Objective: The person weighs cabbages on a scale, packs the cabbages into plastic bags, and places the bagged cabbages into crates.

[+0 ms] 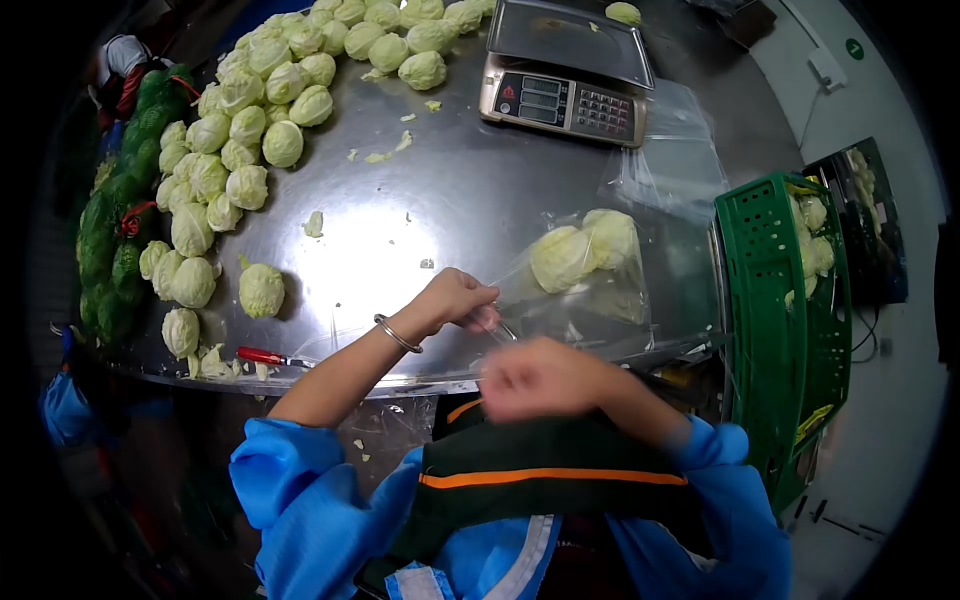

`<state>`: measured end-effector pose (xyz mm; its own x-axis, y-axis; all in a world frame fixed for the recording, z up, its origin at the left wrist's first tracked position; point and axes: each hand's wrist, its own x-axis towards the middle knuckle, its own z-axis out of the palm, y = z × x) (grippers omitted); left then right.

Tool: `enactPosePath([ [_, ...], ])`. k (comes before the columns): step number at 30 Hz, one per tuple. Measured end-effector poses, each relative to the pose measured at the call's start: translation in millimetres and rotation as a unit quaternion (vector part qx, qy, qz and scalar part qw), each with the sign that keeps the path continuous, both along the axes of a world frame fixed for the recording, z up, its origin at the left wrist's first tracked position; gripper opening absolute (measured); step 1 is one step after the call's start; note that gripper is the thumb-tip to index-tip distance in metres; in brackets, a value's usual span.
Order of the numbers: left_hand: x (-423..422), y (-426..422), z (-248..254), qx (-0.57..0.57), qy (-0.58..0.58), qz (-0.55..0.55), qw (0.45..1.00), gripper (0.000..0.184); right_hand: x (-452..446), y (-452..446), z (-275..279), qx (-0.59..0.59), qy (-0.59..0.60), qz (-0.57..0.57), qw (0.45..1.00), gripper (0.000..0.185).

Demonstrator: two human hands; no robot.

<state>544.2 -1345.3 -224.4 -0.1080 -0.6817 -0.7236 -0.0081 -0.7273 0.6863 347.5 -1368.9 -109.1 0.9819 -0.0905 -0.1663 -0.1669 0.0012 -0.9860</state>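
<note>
Your left hand (470, 303) pinches the bag (622, 302), likely keeping the cabbages (562, 258) inside; your right hand (535, 380) blurs, grip unclear.

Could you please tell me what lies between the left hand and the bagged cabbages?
In the head view, part of the clear plastic bag stretches between the left hand and those cabbages, over the metal table.

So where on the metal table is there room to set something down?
The widest nearly bare patch of the table lies between the cabbage pile and the bagged cabbages, with a few leaf scraps. A smaller one separates the scale from them. It's crowded at the pile, beside the scale where clear plastic lies, and along the near-left edge, with the red-handled tool.
</note>
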Motion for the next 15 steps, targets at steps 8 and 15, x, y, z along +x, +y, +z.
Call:
enactPosePath([
  [8,2.4,3.9,8.4,0.017,0.056,-0.007,0.998,0.028,3.7,1.7,-19.6,-0.159,0.054,-0.310,0.936,0.015],
  [15,3.7,8.9,6.5,0.008,0.040,0.021,0.999,0.026,15.8,14.3,-28.5,-0.103,0.032,-0.211,0.971,0.017],
])
